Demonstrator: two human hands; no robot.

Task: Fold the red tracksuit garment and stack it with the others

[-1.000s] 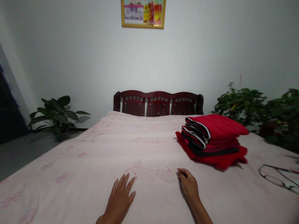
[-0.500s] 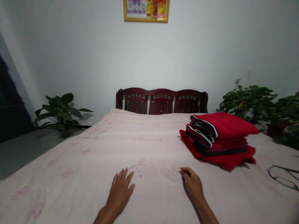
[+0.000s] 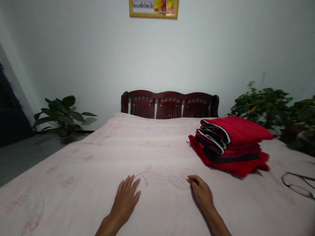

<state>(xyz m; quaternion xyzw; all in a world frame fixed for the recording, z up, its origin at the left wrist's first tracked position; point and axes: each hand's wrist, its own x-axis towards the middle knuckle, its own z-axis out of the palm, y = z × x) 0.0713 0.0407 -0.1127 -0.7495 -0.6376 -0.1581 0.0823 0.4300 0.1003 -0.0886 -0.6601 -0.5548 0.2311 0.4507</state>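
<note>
My left hand [image 3: 125, 198] lies palm down on a pale pink bed sheet [image 3: 98, 209], its fingers stretched out and slightly apart. On the same sheet, to the right, rests my right hand [image 3: 201, 191] with fingers curled in and pressed together. Nothing shows between those fingertips. Printed pink flowers and leaves run across the cloth between the hands. Beyond my right hand sits a stack of folded red clothes [image 3: 246, 131] with black inner sides and white piping; neither hand touches it.
Eyeglasses [image 3: 299, 186] lie on the sheet at the right edge. Behind the bed stands a dark red wooden bench back [image 3: 169, 103]. Potted plants grow at left [image 3: 62, 114] and right [image 3: 263, 105]. A gold-framed picture [image 3: 154, 15] hangs on the wall.
The view has tilted slightly downward, so the wall picture and bench sit a little higher. Both hands keep nearly the same pose and place; the clothes stack has not moved.
</note>
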